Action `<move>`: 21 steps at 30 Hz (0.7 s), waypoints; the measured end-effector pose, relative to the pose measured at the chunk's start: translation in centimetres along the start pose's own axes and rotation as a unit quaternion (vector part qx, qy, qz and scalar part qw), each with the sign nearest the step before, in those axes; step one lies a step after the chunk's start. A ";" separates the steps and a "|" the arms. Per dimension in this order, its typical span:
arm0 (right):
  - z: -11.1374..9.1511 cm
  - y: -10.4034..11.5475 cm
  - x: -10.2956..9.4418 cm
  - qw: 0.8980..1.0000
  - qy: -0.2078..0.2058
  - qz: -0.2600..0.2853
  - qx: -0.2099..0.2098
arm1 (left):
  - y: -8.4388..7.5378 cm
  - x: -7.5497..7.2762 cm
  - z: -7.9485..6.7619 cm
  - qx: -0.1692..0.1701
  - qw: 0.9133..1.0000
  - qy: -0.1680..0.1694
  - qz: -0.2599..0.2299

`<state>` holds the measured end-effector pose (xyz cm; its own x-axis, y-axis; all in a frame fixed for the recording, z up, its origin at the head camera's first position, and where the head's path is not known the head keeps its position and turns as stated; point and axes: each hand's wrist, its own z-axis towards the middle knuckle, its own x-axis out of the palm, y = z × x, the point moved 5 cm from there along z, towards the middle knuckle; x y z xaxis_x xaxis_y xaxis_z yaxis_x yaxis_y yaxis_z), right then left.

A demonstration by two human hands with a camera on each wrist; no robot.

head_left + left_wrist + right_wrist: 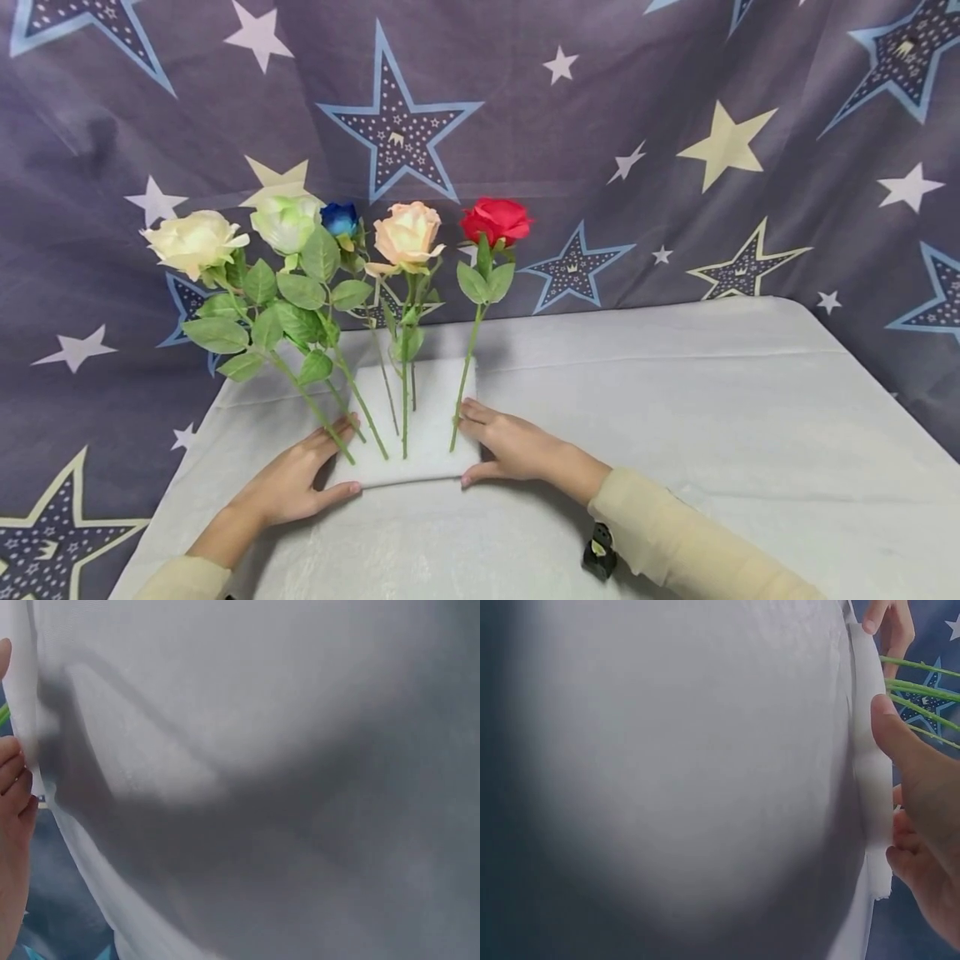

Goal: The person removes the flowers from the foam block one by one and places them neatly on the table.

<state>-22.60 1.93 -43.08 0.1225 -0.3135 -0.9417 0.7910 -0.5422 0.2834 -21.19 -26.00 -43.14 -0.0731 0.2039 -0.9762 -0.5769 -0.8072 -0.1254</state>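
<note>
A white foam block (431, 429) lies on the table with several artificial roses standing in it on thin stems. Their heads are cream (193, 242), pale green (287, 223), blue (340, 220), peach (408, 235) and red (497, 220). My left hand (288, 482) holds the block's left side, thumb by the front corner, fingers partly behind the stems. On the right side my right hand (517, 446) grips the block, its thumb at the front corner. The right wrist view shows that thumb (900, 735) against the foam edge (871, 761).
A pale cloth (675, 433) covers the table. Behind it hangs a dark curtain (570, 150) printed with stars. A small black object (600, 552) is by the right sleeve (675, 533).
</note>
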 end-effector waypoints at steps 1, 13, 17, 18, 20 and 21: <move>0.1 0.0 0.0 1.000 0.000 0.001 -0.005 | 0.0 -0.1 0.0 0.003 1.000 -0.002 0.004; 0.3 0.2 0.2 0.999 0.006 0.019 -0.029 | 0.1 0.0 -0.2 -0.010 1.000 0.004 0.001; 0.3 0.1 0.2 0.999 0.010 0.018 -0.029 | 0.0 0.0 -0.2 -0.017 1.000 0.003 -0.005; 0.3 0.0 0.1 0.999 0.011 0.018 -0.028 | 0.0 0.1 -0.2 -0.019 1.000 0.003 -0.006; 0.3 -0.1 0.1 0.999 0.015 0.018 -0.026 | -0.1 0.1 -0.2 -0.022 1.000 0.004 -0.009; 0.3 -0.1 0.2 0.999 0.016 0.018 -0.026 | -0.1 0.1 -0.3 -0.024 1.000 0.005 -0.010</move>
<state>-22.81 1.73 -43.21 0.1702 -0.3062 -0.9366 0.8155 -0.4897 0.3083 -20.94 -26.05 -43.27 -0.0540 0.2153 -0.9751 -0.5381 -0.8289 -0.1532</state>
